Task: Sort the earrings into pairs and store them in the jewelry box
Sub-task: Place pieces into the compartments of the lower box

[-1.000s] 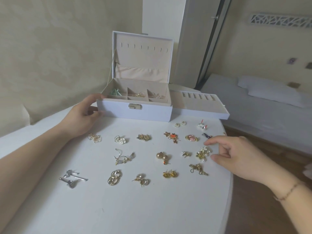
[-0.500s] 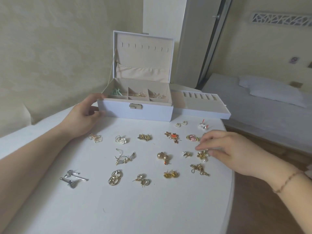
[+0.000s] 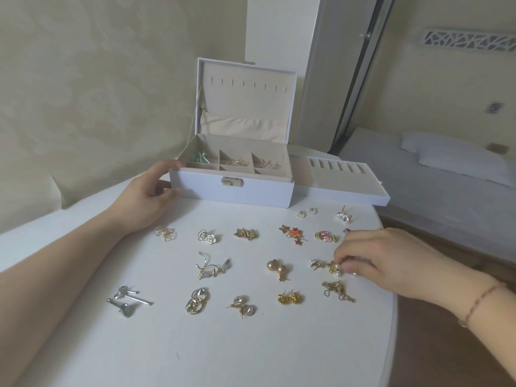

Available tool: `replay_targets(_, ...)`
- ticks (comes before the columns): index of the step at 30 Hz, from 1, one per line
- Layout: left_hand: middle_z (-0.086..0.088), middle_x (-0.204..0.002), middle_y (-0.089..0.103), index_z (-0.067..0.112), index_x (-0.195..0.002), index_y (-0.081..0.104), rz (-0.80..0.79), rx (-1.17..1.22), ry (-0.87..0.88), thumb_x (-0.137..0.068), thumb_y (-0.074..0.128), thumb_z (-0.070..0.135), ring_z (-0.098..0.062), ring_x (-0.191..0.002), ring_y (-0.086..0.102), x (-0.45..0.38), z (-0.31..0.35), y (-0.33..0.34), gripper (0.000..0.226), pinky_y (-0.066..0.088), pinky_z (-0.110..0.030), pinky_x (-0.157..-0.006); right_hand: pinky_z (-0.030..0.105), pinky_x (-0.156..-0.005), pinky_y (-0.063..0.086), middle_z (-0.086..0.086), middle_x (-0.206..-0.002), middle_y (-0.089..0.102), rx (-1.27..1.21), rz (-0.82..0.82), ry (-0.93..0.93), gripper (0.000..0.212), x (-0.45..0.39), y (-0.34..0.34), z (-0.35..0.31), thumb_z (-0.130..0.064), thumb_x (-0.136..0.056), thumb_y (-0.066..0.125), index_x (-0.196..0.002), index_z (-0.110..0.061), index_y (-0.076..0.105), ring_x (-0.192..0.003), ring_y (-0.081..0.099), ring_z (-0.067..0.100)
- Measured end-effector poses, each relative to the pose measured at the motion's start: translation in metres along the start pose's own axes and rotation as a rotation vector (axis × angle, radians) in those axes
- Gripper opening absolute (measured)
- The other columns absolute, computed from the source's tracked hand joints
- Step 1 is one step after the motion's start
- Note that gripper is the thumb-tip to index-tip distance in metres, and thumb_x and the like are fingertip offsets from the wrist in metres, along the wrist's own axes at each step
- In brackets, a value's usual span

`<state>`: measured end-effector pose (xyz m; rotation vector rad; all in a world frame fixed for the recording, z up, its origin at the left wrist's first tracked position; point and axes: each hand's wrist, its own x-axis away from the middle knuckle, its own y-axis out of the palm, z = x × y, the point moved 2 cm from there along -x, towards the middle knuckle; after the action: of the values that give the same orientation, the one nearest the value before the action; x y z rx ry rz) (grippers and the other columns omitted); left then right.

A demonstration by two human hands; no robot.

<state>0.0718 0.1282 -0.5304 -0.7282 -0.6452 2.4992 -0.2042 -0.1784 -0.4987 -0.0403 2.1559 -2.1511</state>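
Clearly, from the head view, our right hand (image 3: 382, 261) has its grip pinched on the gold-and-pearl earrings (image 3: 335, 268) near the bench's right edge, while our left hand (image 3: 145, 199) is curled against the left end of the jewelry box (image 3: 231, 188), steadying it. We judge the main risk is lifting only one of the pair, or snagging the gold chain earrings (image 3: 337, 291) just below and dragging them out of place. A dropped piece could roll off the nearby rim onto the wooden floor (image 3: 435, 339). The box's lid stands upright, three rear compartments already hold pieces, and a ring tray (image 3: 346, 185) sits beside it. The bench (image 3: 223, 353) is white, smooth and rounded; beige walls and a bed (image 3: 446, 174) lie beyond.
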Motion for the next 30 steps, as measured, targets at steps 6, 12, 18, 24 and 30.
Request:
replay_targets(6, 0.016, -0.115, 0.062, 0.052, -0.111, 0.048, 0.007, 0.013, 0.006, -0.094, 0.056, 0.005, 0.000, -0.088, 0.066, 0.001, 0.004, 0.000, 0.050, 0.049, -0.030, -0.079, 0.028, -0.067, 0.049, -0.026, -0.087, 0.059, -0.097, 0.030, 0.001, 0.006, -0.001, -0.002, 0.002, -0.043, -0.090, 0.053, -0.091, -0.040, 0.058, -0.077, 0.050, -0.011)
replay_targets(12, 0.026, -0.106, 0.062, 0.050, -0.112, 0.048, 0.014, 0.007, -0.010, -0.094, 0.058, 0.008, -0.005, -0.088, 0.066, 0.002, 0.005, 0.000, 0.047, 0.048, -0.026, -0.076, 0.041, -0.069, 0.052, -0.012, -0.085, 0.065, -0.358, 0.149, 0.015, 0.010, -0.001, -0.021, 0.003, -0.028, -0.089, 0.063, -0.082, -0.035, 0.063, -0.075, 0.060, 0.014)
replay_targets(18, 0.027, -0.098, 0.066, 0.049, -0.112, 0.048, 0.018, 0.004, -0.009, -0.093, 0.059, 0.012, -0.005, -0.086, 0.067, 0.004, 0.008, 0.001, 0.043, 0.048, -0.025, -0.076, 0.027, -0.054, 0.035, 0.004, -0.075, 0.066, -0.551, 0.213, 0.070, 0.015, -0.024, -0.049, 0.003, -0.023, -0.087, 0.066, -0.080, -0.036, 0.067, -0.044, 0.040, 0.020)
replay_targets(24, 0.025, -0.111, 0.061, 0.044, -0.116, 0.049, 0.007, 0.012, 0.024, -0.092, 0.057, 0.016, -0.009, -0.099, 0.066, 0.005, 0.009, -0.002, 0.038, 0.052, -0.044, -0.090, 0.027, -0.071, 0.047, -0.019, -0.081, 0.066, -0.480, 0.360, 0.093, 0.016, -0.120, -0.083, -0.010, -0.022, -0.086, 0.070, -0.075, -0.033, 0.069, -0.074, 0.064, 0.027)
replay_targets(30, 0.006, -0.099, 0.068, 0.046, -0.117, 0.046, -0.009, -0.017, 0.003, -0.093, 0.055, 0.016, -0.019, -0.086, 0.064, 0.002, 0.000, -0.002, 0.039, 0.052, -0.045, -0.084, 0.019, -0.068, 0.045, -0.009, -0.085, 0.069, -0.427, 0.243, 0.127, 0.010, -0.217, -0.063, -0.032, -0.023, -0.085, 0.070, -0.078, -0.030, 0.070, -0.077, 0.061, 0.001)
